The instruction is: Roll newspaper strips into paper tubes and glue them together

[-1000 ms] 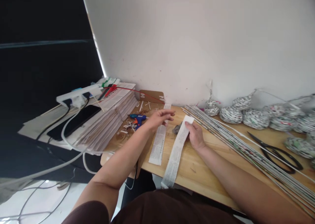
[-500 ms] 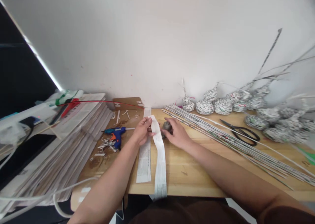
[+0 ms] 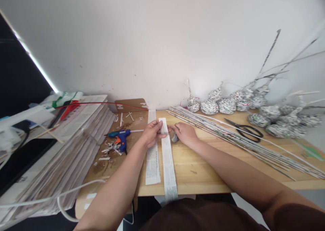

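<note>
My left hand [image 3: 152,133] pinches the upper end of a long strip of newspaper [image 3: 168,160] between thumb and fingers. The strip runs down over the table's front edge towards my body. Just right of it, my right hand [image 3: 186,133] is closed with curled fingers around a small grey lump [image 3: 174,138]; most of the lump is hidden, and I cannot make out its material. Its fingertips are close to the strip's right edge. Another stack or strip of newspaper [image 3: 152,166] lies flat on the table, left of the held one and partly under my left hand.
A blue glue gun [image 3: 122,139] lies among paper scraps on brown board at left. Beyond it stands a tall newspaper stack [image 3: 93,132] with a phone [image 3: 27,160]. At right are rolled paper sticks [image 3: 228,139], black scissors [image 3: 247,131] and several woven paper gourds [image 3: 227,105].
The held strip now hangs straighter, its upper end more upright. My right hand has turned over the grey lump, covering more of it, with fingertips drawn together. The view has shifted slightly.
</note>
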`<state>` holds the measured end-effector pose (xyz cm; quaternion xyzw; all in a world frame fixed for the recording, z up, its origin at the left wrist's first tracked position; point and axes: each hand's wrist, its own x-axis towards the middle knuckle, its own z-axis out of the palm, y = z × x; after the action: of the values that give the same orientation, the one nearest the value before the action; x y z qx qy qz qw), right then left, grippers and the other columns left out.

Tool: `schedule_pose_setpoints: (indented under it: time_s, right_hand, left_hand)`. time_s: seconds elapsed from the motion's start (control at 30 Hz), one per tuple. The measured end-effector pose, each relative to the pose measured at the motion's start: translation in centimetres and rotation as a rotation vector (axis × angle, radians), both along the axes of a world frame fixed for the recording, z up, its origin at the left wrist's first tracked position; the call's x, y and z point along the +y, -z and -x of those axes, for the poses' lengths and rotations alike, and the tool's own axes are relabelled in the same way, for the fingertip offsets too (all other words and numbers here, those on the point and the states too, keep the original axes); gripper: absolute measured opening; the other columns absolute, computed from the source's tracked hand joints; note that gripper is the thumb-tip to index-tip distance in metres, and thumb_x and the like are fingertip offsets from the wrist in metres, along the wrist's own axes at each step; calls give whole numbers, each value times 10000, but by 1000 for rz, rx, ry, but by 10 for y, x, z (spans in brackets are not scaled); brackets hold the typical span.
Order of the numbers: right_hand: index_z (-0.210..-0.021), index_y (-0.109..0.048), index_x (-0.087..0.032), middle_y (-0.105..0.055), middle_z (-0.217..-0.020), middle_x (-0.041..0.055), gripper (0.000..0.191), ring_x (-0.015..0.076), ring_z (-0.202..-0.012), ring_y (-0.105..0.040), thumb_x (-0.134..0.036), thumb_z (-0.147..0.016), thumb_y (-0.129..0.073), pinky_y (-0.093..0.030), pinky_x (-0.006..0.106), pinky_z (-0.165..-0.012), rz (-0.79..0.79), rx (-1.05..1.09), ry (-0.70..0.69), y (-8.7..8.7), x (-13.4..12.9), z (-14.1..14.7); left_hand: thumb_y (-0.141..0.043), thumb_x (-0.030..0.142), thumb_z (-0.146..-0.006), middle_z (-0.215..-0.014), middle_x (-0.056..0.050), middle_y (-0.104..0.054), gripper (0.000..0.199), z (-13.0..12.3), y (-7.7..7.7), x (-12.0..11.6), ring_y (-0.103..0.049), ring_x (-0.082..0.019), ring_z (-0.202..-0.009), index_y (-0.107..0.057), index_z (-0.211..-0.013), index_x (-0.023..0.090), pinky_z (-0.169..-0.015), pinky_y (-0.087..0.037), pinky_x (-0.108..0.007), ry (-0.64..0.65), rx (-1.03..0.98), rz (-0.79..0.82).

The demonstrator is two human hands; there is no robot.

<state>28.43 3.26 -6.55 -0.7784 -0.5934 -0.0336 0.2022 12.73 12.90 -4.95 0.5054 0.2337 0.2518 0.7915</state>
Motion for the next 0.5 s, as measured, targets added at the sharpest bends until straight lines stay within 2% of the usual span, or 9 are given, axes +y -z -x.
schedule_pose_setpoints:
  time_s: [0.07, 0.13, 0.23, 0.33, 0.4, 0.5]
  right_hand:
    - [-697, -596, -189, -642, -730, 55, 479, 186, -714, -581, -524, -941, -355, -319, 279, -609, -35, 68, 20, -1, 1, -1]
    - [-767, -610, -182, -642, -764, 57, 425, 182, -744, -581, -519, -924, -405, -350, 268, -640, -77, 162, 7, -3, 0, -1]
    - [-974, -615, -166, -640, -939, 80, 244, 183, -865, -585, -378, -890, -527, -387, 265, -736, -78, 223, -87, -7, -2, -2]
    - [-911, -638, -161, -641, -919, 92, 159, 184, -866, -586, -242, -900, -501, -386, 269, -751, -29, 190, -135, -9, 0, -4]
    - [-788, -638, -160, -648, -812, 97, 273, 193, -803, -588, -279, -937, -442, -383, 279, -717, -33, 179, -105, -10, 5, -5]
    - [-703, -624, -163, -643, -716, 98, 432, 201, -738, -584, -407, -960, -378, -379, 289, -682, -80, 181, -41, -12, 19, -5]
  left_hand:
    - [-669, 314, -801, -851, -87, -716, 220, 0, -2, -1, -712, -195, -740, -568, -904, 147, -575, -585, -251, 2, -26, 22]
    - [-657, 286, -814, -832, -83, -718, 200, 0, -4, -1, -712, -186, -734, -582, -930, 141, -644, -594, -279, 14, -34, 31]
    - [-647, 258, -824, -805, -91, -719, 193, 0, -5, -2, -710, -174, -722, -615, -956, 121, -655, -588, -257, 50, -6, 23]
    - [-648, 271, -823, -811, -109, -719, 199, 1, -4, -1, -708, -174, -709, -641, -923, 100, -615, -583, -236, 89, 30, 3]
    - [-652, 285, -818, -834, -115, -719, 209, 1, -3, 0, -707, -178, -711, -645, -912, 98, -580, -578, -228, 103, 36, -7]
    - [-662, 303, -809, -844, -110, -716, 227, 1, -1, 2, -707, -181, -709, -643, -923, 108, -556, -576, -229, 93, 22, -13]
